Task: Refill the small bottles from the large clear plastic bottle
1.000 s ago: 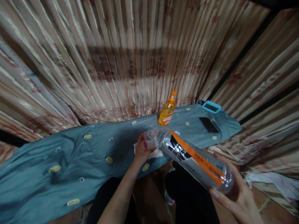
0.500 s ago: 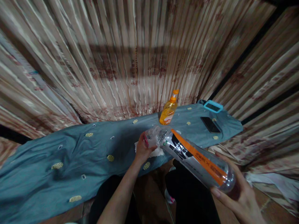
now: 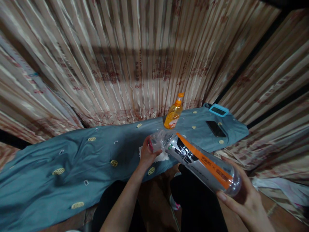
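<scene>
- Right hand (image 3: pixel 243 201) is cupping the bottom of a big clear bottle (image 3: pixel 200 162), fingers wrapped round it.
- Bottle is lying tilted, top end pointing at the blue cloth (image 3: pixel 72 161).
- Left hand (image 3: pixel 147 154) is pinching the cap end, closed on it.
- Prob. best to be holding the bottom still & keeping the top over the white tissue (image 3: pixel 160 158).
- Orange soap bottle (image 3: pixel 173 112) & phone (image 3: pixel 215 129) are sitting further back.

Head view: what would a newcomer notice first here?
First, the large clear plastic bottle with an orange-and-black label, held on a slant in mid-frame: the right hand cups its base and the left hand grips its neck. Behind it an orange pump bottle stands upright on the blue-grey patterned cloth, with a black phone lying further right.
</scene>
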